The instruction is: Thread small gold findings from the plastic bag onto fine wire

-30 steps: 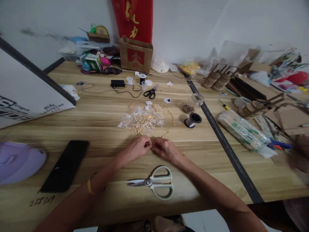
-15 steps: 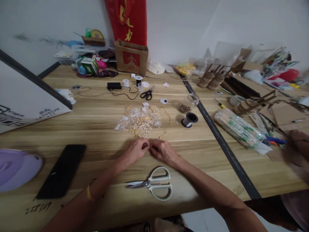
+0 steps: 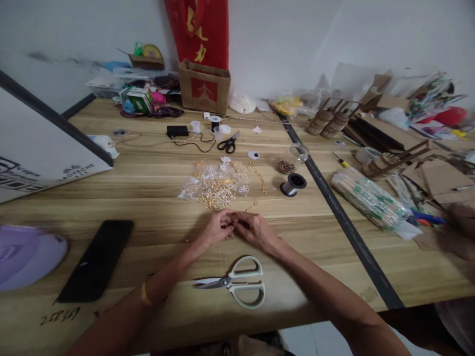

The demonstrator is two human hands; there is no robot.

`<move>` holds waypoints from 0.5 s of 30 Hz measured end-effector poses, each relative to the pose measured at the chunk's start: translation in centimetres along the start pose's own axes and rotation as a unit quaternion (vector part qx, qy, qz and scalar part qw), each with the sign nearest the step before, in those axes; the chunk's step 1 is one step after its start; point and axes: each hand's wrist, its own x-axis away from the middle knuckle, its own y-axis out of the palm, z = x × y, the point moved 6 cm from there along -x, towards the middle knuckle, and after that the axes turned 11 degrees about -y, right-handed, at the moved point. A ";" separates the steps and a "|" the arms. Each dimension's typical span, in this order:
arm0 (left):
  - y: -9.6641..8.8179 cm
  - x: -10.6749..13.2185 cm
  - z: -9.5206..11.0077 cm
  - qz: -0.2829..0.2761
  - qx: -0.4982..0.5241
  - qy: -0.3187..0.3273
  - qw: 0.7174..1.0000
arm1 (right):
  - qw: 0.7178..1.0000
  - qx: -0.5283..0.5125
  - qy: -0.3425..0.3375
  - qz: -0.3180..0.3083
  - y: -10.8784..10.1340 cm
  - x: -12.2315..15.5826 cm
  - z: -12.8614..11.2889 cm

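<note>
My left hand (image 3: 216, 228) and my right hand (image 3: 255, 229) meet fingertip to fingertip on the wooden table (image 3: 156, 178), both pinched closed on something too small to make out. Just beyond them lies a pile of small gold pieces in clear bags (image 3: 215, 184) and a short gold chain (image 3: 259, 176). White-handled scissors (image 3: 237, 285) lie closed between my forearms, near the front edge. A spool of thin wire (image 3: 293, 184) stands to the right of the pile.
A black phone (image 3: 95, 260) and a purple cap (image 3: 25, 254) lie at the left. Black scissors (image 3: 227, 143), small cups and a black box sit farther back. A bag of sticks (image 3: 369, 200) and cardboard pieces fill the right side, where another person's hand (image 3: 454, 232) shows blurred.
My hands have stayed together at the same spot, the fingers shifting slightly. The view has moved a little.
</note>
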 end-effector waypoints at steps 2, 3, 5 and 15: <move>0.0 -0.1 -0.2 0.014 -0.003 0.003 1.000 | 1.000 -0.007 0.004 0.000 0.0 0.0 0.1; 0.0 -0.2 -0.3 0.022 -0.011 0.010 1.000 | 1.000 -0.009 0.003 0.001 0.0 0.0 0.1; 0.0 -0.4 -0.4 0.037 -0.030 0.026 0.999 | 1.000 -0.008 0.001 0.004 -0.1 0.0 0.2; -0.1 -0.6 -0.3 0.118 -0.167 0.089 0.975 | 1.000 0.002 0.020 -0.004 -0.5 0.2 0.4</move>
